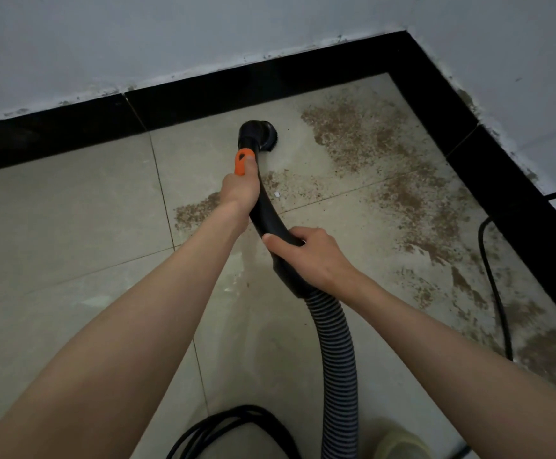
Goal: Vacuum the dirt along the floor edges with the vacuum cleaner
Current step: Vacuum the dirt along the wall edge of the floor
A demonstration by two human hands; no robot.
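1. The left hand is clamped round the black vacuum handle; its thumb lies along the orange slider, and its fingers are hidden behind the tube.
2. The round brush nozzle sits on the tiled floor, close to the far black skirting but apart from it. Its bristles are dark and hard to make out.
3. The right hand grips the lower bend of the handle, fingers curled over the top and thumb along the left side, just above the ribbed hose. The hose runs down toward the near edge and is cut off there.
4. A coil of black cable lies at the near edge, partly cut off, as is a pale foot to the right of the hose.
5. Brown dirt spreads from beside the nozzle into the far right corner and down along the right skirting. The tiles left of the hands show bare, open floor.
6. A thin black cord trails over the dirt by the right skirting; its upper end passes out of view at the right edge.
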